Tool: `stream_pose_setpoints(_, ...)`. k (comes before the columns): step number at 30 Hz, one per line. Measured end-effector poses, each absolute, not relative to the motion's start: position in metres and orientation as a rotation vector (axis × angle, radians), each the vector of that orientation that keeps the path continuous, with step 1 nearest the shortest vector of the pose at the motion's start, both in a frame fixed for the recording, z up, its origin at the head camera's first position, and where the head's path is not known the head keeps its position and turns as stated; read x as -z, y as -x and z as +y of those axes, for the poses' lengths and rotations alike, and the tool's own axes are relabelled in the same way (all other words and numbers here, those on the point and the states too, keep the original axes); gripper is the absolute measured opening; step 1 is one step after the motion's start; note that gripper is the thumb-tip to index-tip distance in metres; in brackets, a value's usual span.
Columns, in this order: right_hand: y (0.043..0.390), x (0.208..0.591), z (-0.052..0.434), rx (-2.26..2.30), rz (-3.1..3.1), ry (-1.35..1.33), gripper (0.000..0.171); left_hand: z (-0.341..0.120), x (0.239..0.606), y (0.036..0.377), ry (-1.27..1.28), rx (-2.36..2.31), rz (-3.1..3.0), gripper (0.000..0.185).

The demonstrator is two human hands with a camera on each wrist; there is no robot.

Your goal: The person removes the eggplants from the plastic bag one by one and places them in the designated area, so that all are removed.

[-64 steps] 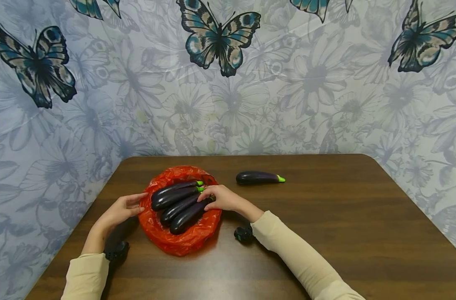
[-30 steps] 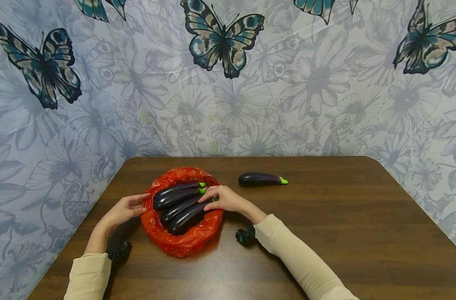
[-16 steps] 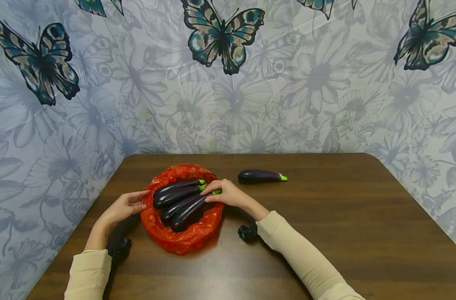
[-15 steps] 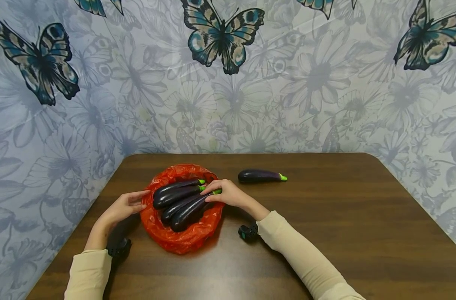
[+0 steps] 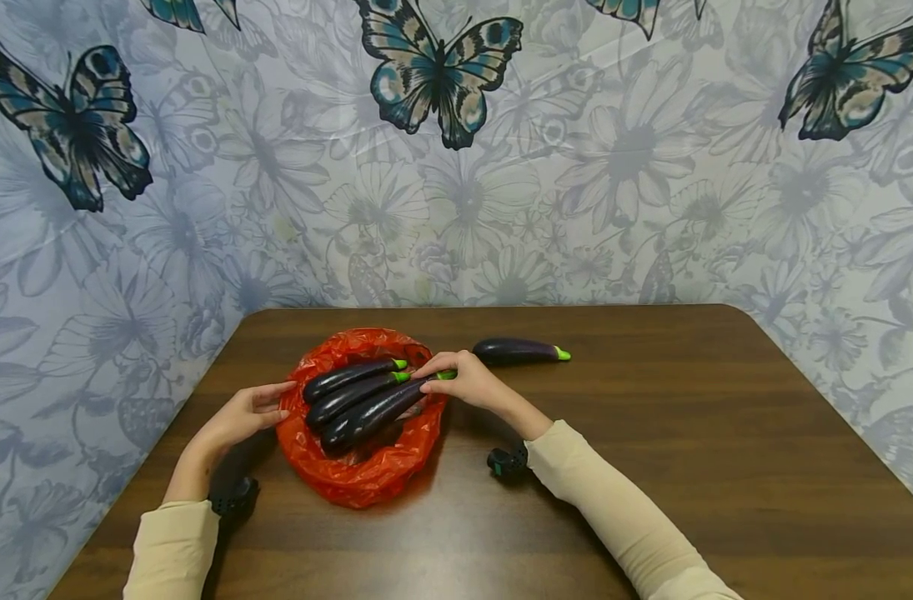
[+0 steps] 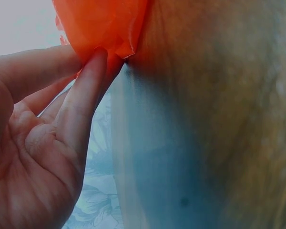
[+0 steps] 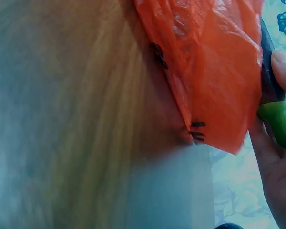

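A crumpled red plastic bag (image 5: 366, 475) lies on the brown table (image 5: 651, 433) with several dark purple eggplants on it. My right hand (image 5: 459, 379) pinches the green stem end of the nearest eggplant (image 5: 369, 414), lifted at that end; the stem (image 7: 276, 119) shows between its fingers in the right wrist view. My left hand (image 5: 246, 412) pinches the bag's left edge (image 6: 102, 33) between thumb and fingers. One more eggplant (image 5: 518, 351) lies alone on the table just right of the bag.
A floral sheet with butterflies (image 5: 441, 75) hangs behind and to both sides of the table. The table's rounded far corner (image 5: 734, 317) is at the right. Bare wood stretches to the right and front.
My right hand has raised the stem end of the front eggplant up and toward the far right. The left hand has stayed at the bag's edge.
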State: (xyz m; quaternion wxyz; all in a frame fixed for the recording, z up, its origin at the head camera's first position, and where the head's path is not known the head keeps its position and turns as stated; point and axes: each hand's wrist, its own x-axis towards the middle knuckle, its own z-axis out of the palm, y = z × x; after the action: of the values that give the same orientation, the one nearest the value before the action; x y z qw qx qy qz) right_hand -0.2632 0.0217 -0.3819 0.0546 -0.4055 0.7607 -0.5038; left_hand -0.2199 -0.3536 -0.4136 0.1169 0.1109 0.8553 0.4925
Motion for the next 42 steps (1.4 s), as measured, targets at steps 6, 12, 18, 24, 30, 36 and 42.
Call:
stream_pose_setpoints(6, 0.263, 0.378, 0.038, 1.572, 2.322, 1.125, 0.023, -0.352, 0.414, 0.221, -0.329, -1.442, 2.498, 0.055)
stream_pose_setpoints(12, 0.262, 0.378, 0.059, 1.629, 2.337, 1.035, 0.026, -0.352, 0.417, 0.221, -0.335, -1.444, 2.5, 0.054)
stream_pose_setpoints(18, 0.26, 0.379, 0.082, 1.68, 2.343, 0.914, 0.029, -0.353, 0.418, 0.216, -0.34, -1.438, 2.502, 0.055)
stream_pose_setpoints(24, 0.259, 0.375, 0.114, 1.767, 2.387, 0.738, 0.03, -0.354, 0.414, 0.213, -0.311, -1.429, 2.512, 0.057)
stream_pose_setpoints(30, 0.267, 0.384, 0.148, 1.777, 2.442, 0.644, 0.03, -0.355, 0.411, 0.213, -0.324, -1.432, 2.536, 0.055)
stream_pose_setpoints(36, 0.275, 0.403, 0.173, 1.759, 2.489, 0.564, 0.034, -0.355, 0.412, 0.215, -0.348, -1.43, 2.546, 0.054)
stream_pose_setpoints(42, 0.274, 0.41, 0.183, 1.713, 2.514, 0.477, 0.036, -0.352, 0.411, 0.214, -0.333, -1.427, 2.526, 0.055)
